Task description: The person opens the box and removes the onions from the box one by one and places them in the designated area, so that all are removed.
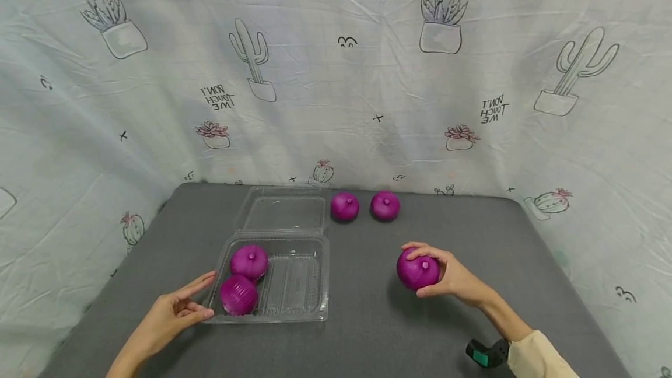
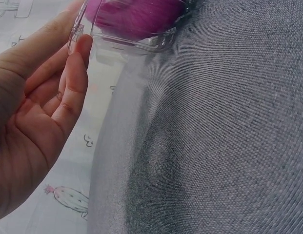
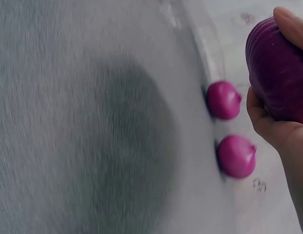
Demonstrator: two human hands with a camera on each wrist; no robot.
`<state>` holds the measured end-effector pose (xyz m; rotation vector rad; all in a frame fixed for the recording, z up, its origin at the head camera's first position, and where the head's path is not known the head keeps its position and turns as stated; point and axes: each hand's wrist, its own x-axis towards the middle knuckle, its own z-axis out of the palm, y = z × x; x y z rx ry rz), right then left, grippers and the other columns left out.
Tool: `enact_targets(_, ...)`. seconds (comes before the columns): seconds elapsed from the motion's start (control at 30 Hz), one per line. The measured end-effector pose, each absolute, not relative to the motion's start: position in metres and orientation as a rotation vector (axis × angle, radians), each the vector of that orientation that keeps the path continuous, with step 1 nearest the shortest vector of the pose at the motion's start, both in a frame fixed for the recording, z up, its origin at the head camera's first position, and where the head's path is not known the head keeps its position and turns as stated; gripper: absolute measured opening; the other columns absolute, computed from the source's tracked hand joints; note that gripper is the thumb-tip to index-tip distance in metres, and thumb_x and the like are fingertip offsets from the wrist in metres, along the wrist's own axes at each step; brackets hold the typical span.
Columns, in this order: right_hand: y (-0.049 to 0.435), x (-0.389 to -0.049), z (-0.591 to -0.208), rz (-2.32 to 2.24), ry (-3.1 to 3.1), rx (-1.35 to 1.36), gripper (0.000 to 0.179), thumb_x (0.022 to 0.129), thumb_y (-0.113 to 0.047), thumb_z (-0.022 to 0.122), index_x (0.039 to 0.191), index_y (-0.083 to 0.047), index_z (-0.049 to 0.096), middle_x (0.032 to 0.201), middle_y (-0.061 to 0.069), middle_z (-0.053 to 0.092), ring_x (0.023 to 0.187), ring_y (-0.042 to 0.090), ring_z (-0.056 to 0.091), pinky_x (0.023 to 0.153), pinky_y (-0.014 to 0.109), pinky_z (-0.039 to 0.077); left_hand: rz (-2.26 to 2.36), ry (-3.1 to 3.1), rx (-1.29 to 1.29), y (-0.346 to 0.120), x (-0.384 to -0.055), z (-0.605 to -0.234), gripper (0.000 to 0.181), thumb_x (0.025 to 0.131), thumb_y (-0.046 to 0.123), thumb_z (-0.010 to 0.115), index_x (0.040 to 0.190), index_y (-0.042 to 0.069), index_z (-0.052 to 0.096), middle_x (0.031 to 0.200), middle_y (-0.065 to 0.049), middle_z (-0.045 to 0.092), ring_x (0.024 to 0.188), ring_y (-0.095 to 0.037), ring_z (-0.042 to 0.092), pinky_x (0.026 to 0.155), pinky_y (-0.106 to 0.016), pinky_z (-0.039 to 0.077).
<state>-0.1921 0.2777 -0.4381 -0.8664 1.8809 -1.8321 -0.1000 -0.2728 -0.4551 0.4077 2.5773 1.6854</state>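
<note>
My right hand (image 1: pixel 446 273) grips a round red onion (image 1: pixel 415 272) and holds it above the grey table, its shadow below. In the right wrist view the held onion (image 3: pixel 278 73) shows ridged purple skin between thumb and fingers. On the left, my left hand (image 1: pixel 168 317) holds the near left edge of a clear plastic clamshell box (image 1: pixel 325 284). Its fingertips (image 2: pixel 83 46) are at the box's rim in the left wrist view. Inside the box, two red onions sit along the left side: one farther back (image 1: pixel 249 262), one nearer (image 1: pixel 238 295).
Two more red onions stand on the grey table (image 1: pixel 362 331) near its back edge, one on the left (image 1: pixel 345 207) and one on the right (image 1: pixel 385 206). The box's lid (image 1: pixel 286 213) lies folded back. A printed cactus curtain (image 1: pixel 336 74) hangs behind the table.
</note>
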Motion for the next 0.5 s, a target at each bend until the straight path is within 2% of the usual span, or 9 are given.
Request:
enact_targets(0.13,0.289,-0.204,-0.444,-1.844,1.863,-0.84,0.05,0.079,0.011,0.069,0.125,-0.004,0.054,0.144,0.005,0.041,0.126,0.019,0.044,0.09,0.038,0.049,1.672,2.596,0.394,-0.272,-0.1,-0.454,0.06,0.084,0.0,0.071,0.14,0.008,0.051,0.14,0.017,0.048,0.069,-0.011,0.064,0.058,-0.024,0.048)
enact_targets(0.37,0.307,-0.226,-0.451,-1.817,1.944,-0.739,0.049,0.078,0.006,0.072,0.123,-0.004,0.056,0.141,-0.003,0.044,0.126,0.013,0.042,0.09,0.036,0.048,1.642,2.627,0.352,-0.27,-0.1,-0.451,0.059,0.083,0.003,0.072,0.137,-0.003,0.049,0.138,0.021,0.049,0.069,-0.012,0.064,0.057,-0.024,0.048)
enact_targets(0.5,0.317,-0.24,-0.455,-1.798,1.979,-0.675,0.049,0.077,0.005,0.073,0.122,-0.004,0.057,0.138,-0.006,0.047,0.125,0.011,0.042,0.09,0.036,0.048,1.628,2.633,0.351,-0.271,-0.099,-0.451,0.059,0.084,0.004,0.072,0.138,0.0,0.049,0.139,0.019,0.049,0.069,-0.013,0.064,0.057,-0.025,0.048)
